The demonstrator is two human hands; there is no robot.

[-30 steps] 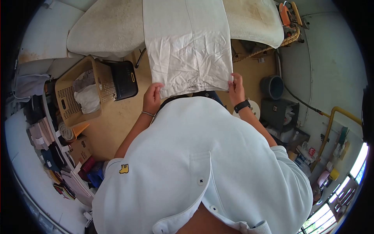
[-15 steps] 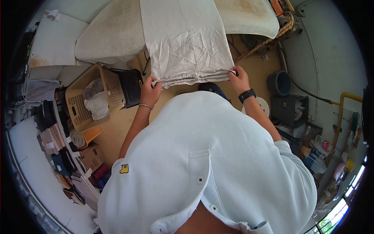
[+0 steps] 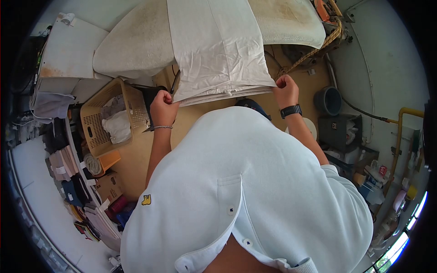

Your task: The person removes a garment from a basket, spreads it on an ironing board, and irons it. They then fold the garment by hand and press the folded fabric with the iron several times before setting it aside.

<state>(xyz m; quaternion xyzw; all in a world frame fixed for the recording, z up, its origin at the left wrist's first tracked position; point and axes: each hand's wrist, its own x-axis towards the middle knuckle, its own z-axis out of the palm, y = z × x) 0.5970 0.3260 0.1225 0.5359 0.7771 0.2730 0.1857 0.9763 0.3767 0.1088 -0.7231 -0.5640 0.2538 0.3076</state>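
Fingers of the left hand point(image 3: 163, 107) and right hand point(image 3: 286, 88) pinch the two lower corners of a creased white cotton cloth point(image 3: 218, 50) draped over a stained cream padded ironing board point(image 3: 136, 41) at top centre of the frame, right of a tan plastic laundry basket point(image 3: 98, 123).

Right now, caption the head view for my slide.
Left hand and right hand pinch the near edge of a white garment draped over an ironing board; a laundry basket stands nearby.

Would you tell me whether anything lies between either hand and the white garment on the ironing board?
Nothing visible does: the left hand and right hand each grip the white garment by its near edge, beyond the ironing board.
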